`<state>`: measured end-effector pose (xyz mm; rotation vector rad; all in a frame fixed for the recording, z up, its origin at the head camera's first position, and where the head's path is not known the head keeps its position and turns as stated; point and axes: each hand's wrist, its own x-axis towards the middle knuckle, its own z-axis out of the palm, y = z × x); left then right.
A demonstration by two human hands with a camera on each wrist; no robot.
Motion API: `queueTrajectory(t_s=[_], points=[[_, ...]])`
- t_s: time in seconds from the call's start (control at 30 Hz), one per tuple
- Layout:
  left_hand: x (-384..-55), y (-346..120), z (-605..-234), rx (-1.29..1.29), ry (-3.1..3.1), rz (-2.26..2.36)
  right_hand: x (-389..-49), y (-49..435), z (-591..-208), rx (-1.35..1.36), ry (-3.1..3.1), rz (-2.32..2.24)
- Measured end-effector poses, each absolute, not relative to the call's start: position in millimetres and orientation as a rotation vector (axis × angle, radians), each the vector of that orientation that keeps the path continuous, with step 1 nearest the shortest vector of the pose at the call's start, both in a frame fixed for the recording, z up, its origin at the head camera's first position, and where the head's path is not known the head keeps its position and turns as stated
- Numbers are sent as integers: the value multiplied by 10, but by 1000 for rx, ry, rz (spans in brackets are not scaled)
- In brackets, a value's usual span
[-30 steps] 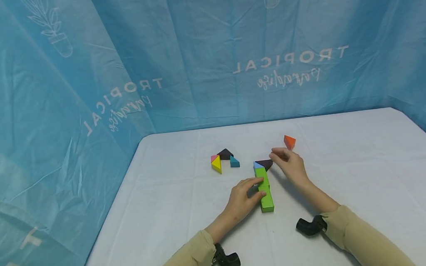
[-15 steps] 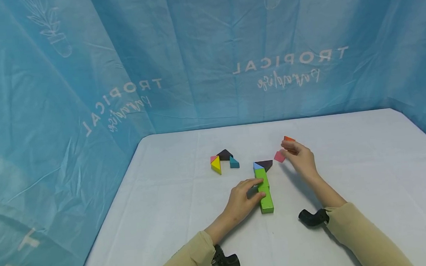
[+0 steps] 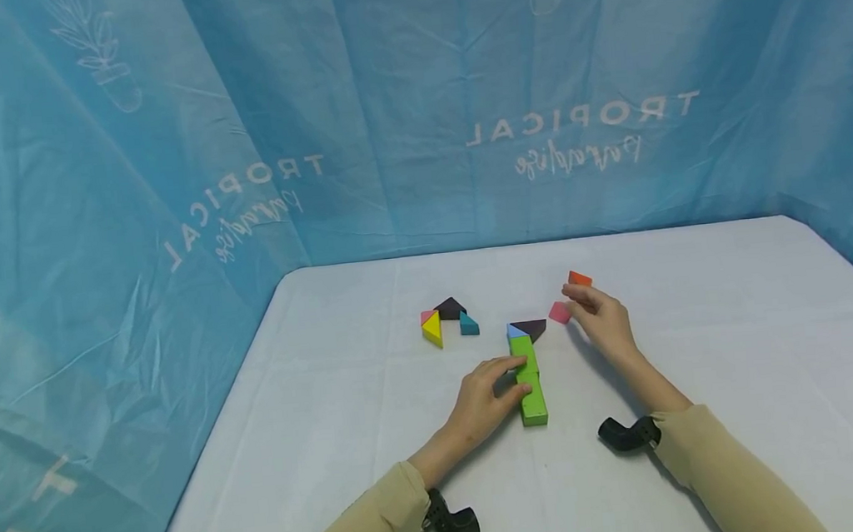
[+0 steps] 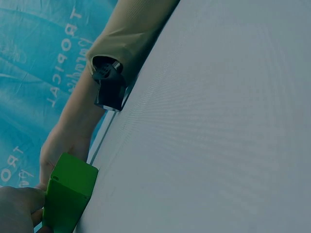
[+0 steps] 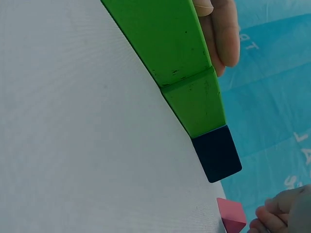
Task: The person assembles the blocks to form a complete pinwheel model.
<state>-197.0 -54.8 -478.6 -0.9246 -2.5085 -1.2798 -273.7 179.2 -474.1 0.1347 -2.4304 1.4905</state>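
Two green blocks point(image 3: 532, 400) lie end to end in a row on the table. My left hand point(image 3: 478, 404) rests against their left side, index fingertip on the far block and thumb on the near one. At the row's far end sit a light blue triangular block point(image 3: 517, 331) and a dark triangular block point(image 3: 531, 329). My right hand point(image 3: 602, 319) is beyond them to the right, fingers loosely bent, fingertips right by a pink block point(image 3: 560, 313). Just behind the right fingers is an orange block point(image 3: 579, 278), its lower part hidden. The right wrist view shows the pink block point(image 5: 232, 214) beside the fingers.
Left of the row lies a loose group: a dark triangle point(image 3: 450, 308), a yellow block point(image 3: 432, 330), a teal block point(image 3: 469, 324) and a partly covered pink piece point(image 3: 426, 317). A white cloth covers the table point(image 3: 320, 441). Blue curtains point(image 3: 415, 116) hang behind it.
My right hand has moved right and slightly away from the dark triangle, up to the orange block. The pink block now shows beside its fingertips. My left hand stays on the green blocks.
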Motion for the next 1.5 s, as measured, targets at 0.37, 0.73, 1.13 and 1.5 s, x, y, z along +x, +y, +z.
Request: queueTrajectory(t_s=[0.37, 0.73, 1.13, 1.5], points=[[-1971, -558, -4786, -939, -2480, -1290, -2757, 1785, -4785, 139, -2418, 1513], [-1968, -535, -4777, -938, -2485, -1287, -2858, 1921, -4640, 356, -2455, 1707], [-1951, -540, -4755, -937, -2505, -1285, -3018, 2134, -4619, 690, -2718, 1634], [-1946, -548, -4767, -933, -2504, -1281, -3025, 2115, -4636, 690, -2780, 1488]])
